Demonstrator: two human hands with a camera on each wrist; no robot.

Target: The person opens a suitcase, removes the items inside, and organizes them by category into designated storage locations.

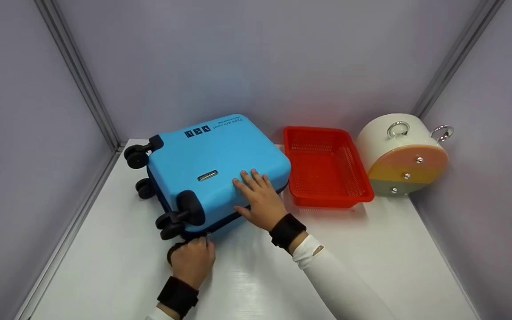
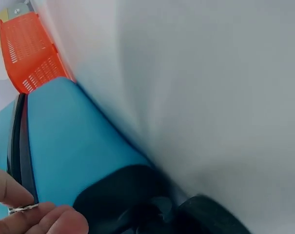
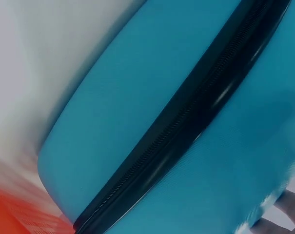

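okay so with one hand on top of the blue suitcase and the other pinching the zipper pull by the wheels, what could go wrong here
The left hand pinches the small zipper pull close to a black wheel; the pull might slip from the fingers or knuckles could knock the wheel.

The right hand lies flat on the blue suitcase near its front edge; if it presses unevenly, the case could slide on the smooth white table toward the red basket beside it.

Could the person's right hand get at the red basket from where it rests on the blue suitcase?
Probably yes: the right hand lies flat on the suitcase lid, and the red basket sits just beside it with nothing between.
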